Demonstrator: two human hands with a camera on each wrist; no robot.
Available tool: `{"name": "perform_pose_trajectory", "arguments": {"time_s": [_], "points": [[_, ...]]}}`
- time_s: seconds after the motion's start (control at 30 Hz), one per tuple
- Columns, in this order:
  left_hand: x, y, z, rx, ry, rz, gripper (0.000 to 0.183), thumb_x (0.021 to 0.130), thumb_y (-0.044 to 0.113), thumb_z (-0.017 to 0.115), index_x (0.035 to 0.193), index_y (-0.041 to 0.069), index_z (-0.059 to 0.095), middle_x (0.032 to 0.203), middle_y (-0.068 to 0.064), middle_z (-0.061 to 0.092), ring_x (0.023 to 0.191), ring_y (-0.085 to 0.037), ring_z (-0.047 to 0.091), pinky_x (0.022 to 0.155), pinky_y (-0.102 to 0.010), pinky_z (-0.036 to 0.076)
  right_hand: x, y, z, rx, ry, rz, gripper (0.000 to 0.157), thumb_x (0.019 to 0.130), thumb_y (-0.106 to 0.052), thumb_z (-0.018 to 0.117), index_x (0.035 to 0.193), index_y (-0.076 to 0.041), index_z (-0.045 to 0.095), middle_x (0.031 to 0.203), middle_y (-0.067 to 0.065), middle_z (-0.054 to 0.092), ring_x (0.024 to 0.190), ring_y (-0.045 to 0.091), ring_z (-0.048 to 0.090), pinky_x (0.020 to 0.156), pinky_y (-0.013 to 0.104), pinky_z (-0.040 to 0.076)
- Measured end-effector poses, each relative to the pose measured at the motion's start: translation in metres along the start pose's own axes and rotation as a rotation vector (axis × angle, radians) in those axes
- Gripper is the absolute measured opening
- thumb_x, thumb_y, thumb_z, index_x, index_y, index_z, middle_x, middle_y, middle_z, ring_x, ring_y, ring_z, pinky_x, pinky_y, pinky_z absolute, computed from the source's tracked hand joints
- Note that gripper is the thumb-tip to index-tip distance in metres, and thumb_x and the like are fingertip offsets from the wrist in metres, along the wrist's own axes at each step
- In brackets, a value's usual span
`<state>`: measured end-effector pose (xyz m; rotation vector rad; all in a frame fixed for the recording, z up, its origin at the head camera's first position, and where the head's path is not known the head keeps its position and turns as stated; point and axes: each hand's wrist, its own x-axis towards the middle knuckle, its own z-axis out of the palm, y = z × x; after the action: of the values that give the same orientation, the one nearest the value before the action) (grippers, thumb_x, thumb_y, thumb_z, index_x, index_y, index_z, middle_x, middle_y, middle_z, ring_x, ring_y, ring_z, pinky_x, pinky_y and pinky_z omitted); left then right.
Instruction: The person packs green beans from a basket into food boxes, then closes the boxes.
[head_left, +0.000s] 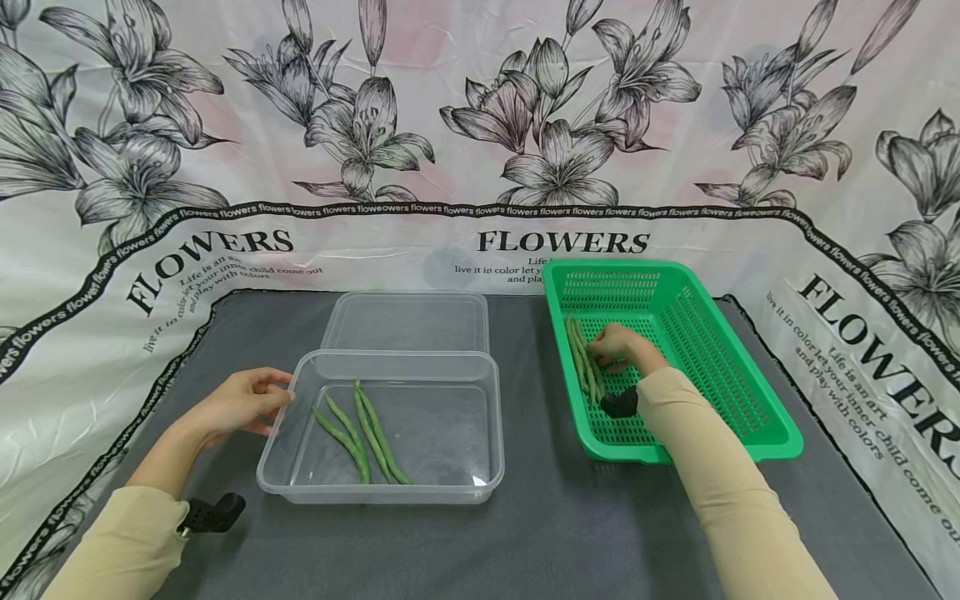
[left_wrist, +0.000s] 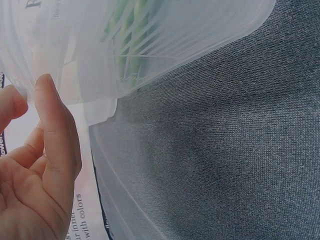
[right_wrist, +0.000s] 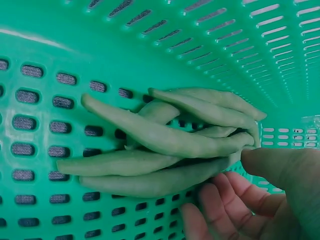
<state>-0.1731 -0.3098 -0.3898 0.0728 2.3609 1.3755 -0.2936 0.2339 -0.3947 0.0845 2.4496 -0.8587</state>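
Beans [head_left: 382, 433] lie in box [head_left: 378, 494] and basket [head_left: 697, 342], hands [head_left: 236, 402] [head_left: 622, 346] pinching rim (left) and beans (right).

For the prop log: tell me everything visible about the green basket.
The green basket is rectangular, round-cornered, open-topped and apparently plastic, with slotted walls, perforated floor and solid rim. It sits upright on gray cloth, at right. Green beans lie inside along its left wall; the right hand is inside too, basket contact unclear.
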Motion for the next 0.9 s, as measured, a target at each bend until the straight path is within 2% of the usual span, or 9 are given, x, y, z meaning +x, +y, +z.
{"name": "perform_pose_trajectory", "arguments": {"time_s": [0.13, 0.27, 0.47, 0.6, 0.7, 0.9], "points": [[0.001, -0.001, 0.0, 0.004, 0.003, -0.006, 0.054, 0.094, 0.023, 0.054, 0.134, -0.007, 0.034, 0.105, -0.019, 0.057, 0.082, -0.018, 0.057, 0.067, -0.036, 0.056, -0.002, -0.001, 0.001, 0.017, -0.015, -0.003, 0.033, 0.098, -0.017, 0.042, 0.065, -0.013, 0.039, 0.11, 0.022, 0.057, 0.101, 0.032, 0.057, 0.077, 0.038, 0.054], [0.001, -0.001, 0.0, 0.005, 0.002, -0.008, 0.055, 0.094, 0.023, 0.054, 0.134, -0.007, 0.034, 0.107, -0.02, 0.057, 0.084, -0.019, 0.057, 0.067, -0.035, 0.056, -0.004, -0.003, 0.003, 0.023, -0.024, 0.0, 0.039, 0.097, -0.016, 0.04, 0.058, -0.016, 0.033, 0.098, 0.016, 0.059, 0.098, 0.031, 0.057, 0.077, 0.038, 0.054], [-0.001, 0.001, 0.0, 0.003, 0.002, -0.015, 0.055, 0.094, 0.025, 0.055, 0.135, -0.006, 0.035, 0.109, -0.02, 0.056, 0.085, -0.02, 0.057, 0.068, -0.036, 0.056, 0.005, 0.001, 0.002, 0.064, -0.044, 0.014, 0.036, 0.097, -0.018, 0.043, 0.061, -0.015, 0.035, 0.091, 0.013, 0.058, 0.09, 0.027, 0.059, 0.075, 0.037, 0.054], [-0.002, 0.002, 0.0, 0.004, 0.002, -0.017, 0.055, 0.094, 0.025, 0.055, 0.135, -0.005, 0.035, 0.111, -0.021, 0.055, 0.086, -0.02, 0.056, 0.068, -0.036, 0.056, 0.006, 0.001, 0.002, 0.08, -0.056, 0.021, 0.034, 0.097, -0.021, 0.043, 0.064, -0.014, 0.037, 0.096, 0.016, 0.059, 0.09, 0.027, 0.06, 0.075, 0.036, 0.054], [-0.001, 0.001, 0.0, 0.003, 0.001, -0.013, 0.054, 0.094, 0.023, 0.054, 0.135, -0.006, 0.034, 0.113, -0.022, 0.055, 0.086, -0.02, 0.056, 0.068, -0.036, 0.056, 0.003, -0.001, 0.004, 0.086, -0.039, 0.037, 0.031, 0.099, -0.019, 0.041, 0.069, -0.011, 0.04, 0.107, 0.019, 0.058, 0.098, 0.029, 0.059, 0.079, 0.037, 0.053], [0.0, 0.001, 0.001, 0.008, 0.007, -0.021, 0.054, 0.094, 0.023, 0.054, 0.135, -0.006, 0.034, 0.114, -0.023, 0.054, 0.086, -0.02, 0.057, 0.068, -0.035, 0.056, -0.002, -0.004, 0.003, 0.103, -0.031, 0.028, 0.035, 0.099, -0.016, 0.037, 0.064, -0.013, 0.034, 0.101, 0.014, 0.054, 0.09, 0.024, 0.058, 0.08, 0.037, 0.053]]}}
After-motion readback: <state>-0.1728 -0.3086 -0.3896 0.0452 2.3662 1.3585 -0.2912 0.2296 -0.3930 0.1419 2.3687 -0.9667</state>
